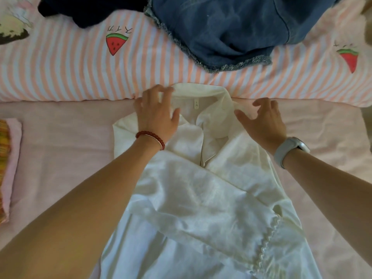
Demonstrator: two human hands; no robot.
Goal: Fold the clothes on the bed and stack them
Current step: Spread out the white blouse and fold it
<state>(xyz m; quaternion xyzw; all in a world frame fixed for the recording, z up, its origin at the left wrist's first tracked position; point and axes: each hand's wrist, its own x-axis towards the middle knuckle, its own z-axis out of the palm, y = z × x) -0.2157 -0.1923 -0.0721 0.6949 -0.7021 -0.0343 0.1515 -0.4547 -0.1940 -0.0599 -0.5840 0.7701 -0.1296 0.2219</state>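
A white collared shirt (pixel 201 198) lies lengthwise on the pink sheet (pixel 60 141), collar at the far end, both sides and a lace-trimmed sleeve folded over its middle. My left hand (pixel 157 113), with a red bead bracelet, rests on the left side of the collar, fingers spread and slightly bent. At the collar's right side, my right hand (pixel 261 119), with a grey watch on the wrist, rests on the shoulder with fingers spread.
A blue denim garment (pixel 231 31) with frayed hem lies crumpled on the striped watermelon quilt (pixel 60 71) beyond the shirt. A dark navy garment (pixel 86 9) sits at the far left. A folded pink and patterned stack (pixel 10 162) lies at the left edge.
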